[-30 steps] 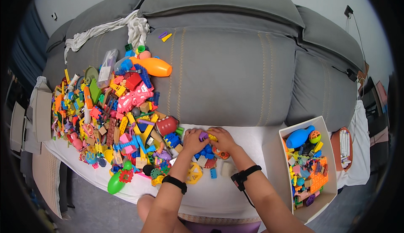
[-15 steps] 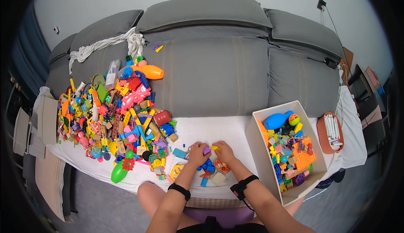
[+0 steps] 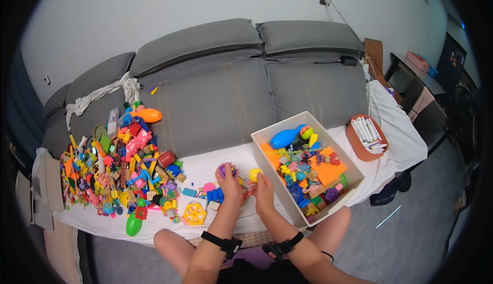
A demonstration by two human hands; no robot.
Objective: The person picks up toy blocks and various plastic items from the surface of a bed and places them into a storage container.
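Observation:
My left hand [image 3: 231, 186] is closed round a small purple toy piece [image 3: 226, 169], which shows at its fingertips. Just to its right, my right hand [image 3: 264, 195] pinches a round yellow toy piece [image 3: 255, 174] between thumb and fingers. Below the hands, on the white cloth [image 3: 264, 223], a few small toys lie partly hidden by my wrists. Left of my left forearm are a yellow spoked hexagon [image 3: 194, 213], blue pieces [image 3: 214, 195], a teal block [image 3: 189, 192] and a pink disc [image 3: 209, 187].
A cream bin [image 3: 281, 194] full of mixed toys stands right of my right hand. Beyond it sits a terracotta tub [image 3: 361, 150] of white pens. A large toy heap [image 3: 118, 171] covers the left side. The grey sofa back [image 3: 221, 99] rises behind.
The view has swung to the right. My hands have come up from the small toy cluster, and the purple and yellow pieces are now held higher, closer to the bin.

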